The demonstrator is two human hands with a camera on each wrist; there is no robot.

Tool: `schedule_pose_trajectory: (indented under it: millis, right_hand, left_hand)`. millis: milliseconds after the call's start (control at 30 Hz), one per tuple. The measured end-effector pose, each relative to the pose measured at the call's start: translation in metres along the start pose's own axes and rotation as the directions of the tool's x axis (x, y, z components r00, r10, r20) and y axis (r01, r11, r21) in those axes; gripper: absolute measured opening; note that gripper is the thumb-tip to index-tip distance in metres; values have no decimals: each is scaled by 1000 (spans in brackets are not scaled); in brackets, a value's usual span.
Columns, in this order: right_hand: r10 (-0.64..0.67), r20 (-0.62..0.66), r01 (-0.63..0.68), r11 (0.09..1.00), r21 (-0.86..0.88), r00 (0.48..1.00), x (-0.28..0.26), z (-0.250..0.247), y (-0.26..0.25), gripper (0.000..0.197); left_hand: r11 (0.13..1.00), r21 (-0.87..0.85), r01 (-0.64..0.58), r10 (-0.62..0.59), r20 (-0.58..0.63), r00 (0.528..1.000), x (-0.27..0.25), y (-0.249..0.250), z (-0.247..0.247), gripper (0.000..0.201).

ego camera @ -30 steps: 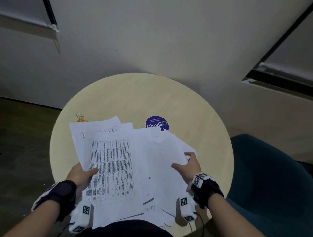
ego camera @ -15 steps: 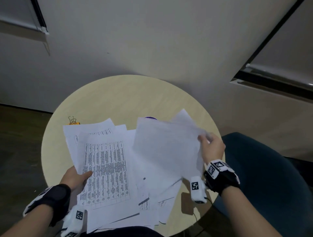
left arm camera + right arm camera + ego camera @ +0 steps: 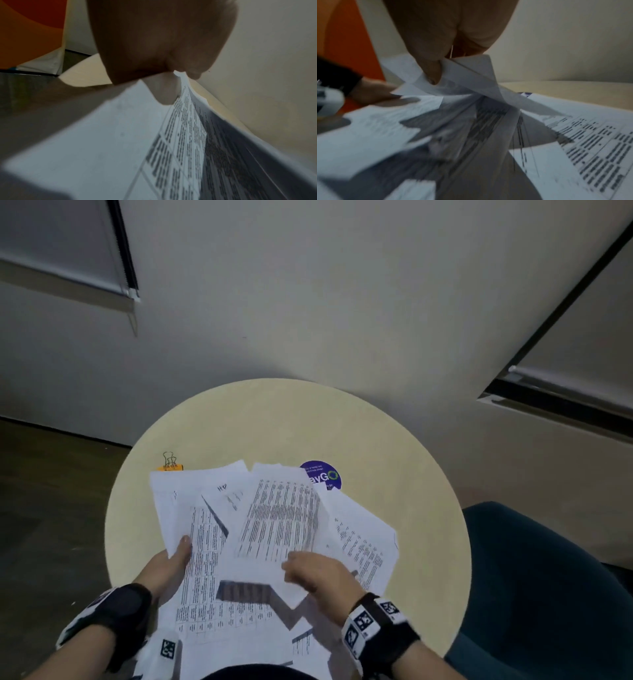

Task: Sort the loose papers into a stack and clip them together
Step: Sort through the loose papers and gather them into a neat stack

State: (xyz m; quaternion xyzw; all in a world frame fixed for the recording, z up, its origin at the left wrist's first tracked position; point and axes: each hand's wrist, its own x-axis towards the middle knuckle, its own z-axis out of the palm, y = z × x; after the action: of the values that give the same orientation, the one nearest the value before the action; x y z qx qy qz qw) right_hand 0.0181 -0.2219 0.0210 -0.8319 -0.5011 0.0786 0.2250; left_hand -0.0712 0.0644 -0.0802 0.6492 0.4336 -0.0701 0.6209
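The papers (image 3: 270,542) lie fanned and uneven over the lower half of the round table (image 3: 284,419), their corners pointing several ways; the lowest sheets run past the near rim at the bottom of the head view. The left hand (image 3: 169,565) grasps the left edge of the pile at lower left, thumb on top of a printed sheet; the left wrist view shows that thumb (image 3: 164,93) pressed on the paper edge with fingers under it. The right hand (image 3: 318,577), lower centre, pinches a printed sheet (image 3: 281,522) at its near edge, and this sheet lies tilted across the others. In the right wrist view its fingers (image 3: 428,60) are clenched on folded paper corners. An orange clip (image 3: 170,465) stands at upper left of the pile, touching or just behind the top sheet edge. A purple sticker (image 3: 325,474) peeks out at the pile's upper right. The far half of the table and its right margin are bare wood. A blue chair (image 3: 548,594) sits at lower right.
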Motion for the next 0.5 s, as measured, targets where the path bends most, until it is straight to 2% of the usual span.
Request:
schedule_pose_trajectory:
  millis: [33, 67, 167, 200, 233, 267, 333, 400, 433, 467, 500]
  right_hand:
    - [5, 102, -2, 1000, -25, 995, 0, 11, 0, 17]
    - [-7, 190, 15, 999, -43, 982, 0, 22, 1, 17]
    - [-71, 439, 79, 997, 0, 896, -2, 40, 6, 22]
    - [-90, 530, 89, 996, 27, 843, -2, 40, 7, 30]
    - [-92, 586, 79, 996, 48, 805, 0, 37, 7, 39]
    - [-55, 596, 25, 998, 58, 801, 0, 35, 8, 45]
    - [142, 501, -218, 971, 97, 854, 4, 31, 7, 48]
    - [384, 309, -437, 892, 121, 870, 11, 31, 15, 45]
    - [495, 203, -521, 847, 102, 845, 14, 32, 21, 42]
    - [603, 107, -612, 787, 83, 790, 16, 32, 28, 46]
    - [706, 45, -707, 703, 74, 707, 16, 31, 32, 57]
  left_hand:
    - [999, -3, 39, -39, 14, 999, 1, 2, 0, 91]
    - [999, -9, 45, -44, 27, 999, 2, 4, 0, 95]
    - [980, -197, 19, -2, 87, 996, 6, 2, 3, 69]
    - [980, -198, -19, 36, 84, 996, 5, -1, 3, 62]
    - [990, -128, -54, 62, 60, 996, 5, -4, 4, 58]
    - [994, -35, -105, 106, 37, 994, 5, -7, 3, 55]
    - [985, 118, -129, 131, -11, 991, 4, -5, 2, 42]
    - [965, 224, -134, 147, -40, 988, 4, -1, 1, 34]
    - [955, 266, -131, 147, -39, 988, 4, 0, 1, 34]
    - [946, 295, -131, 149, -39, 988, 6, 0, 1, 35]
    - [940, 318, -127, 147, -38, 988, 8, -1, 0, 37]
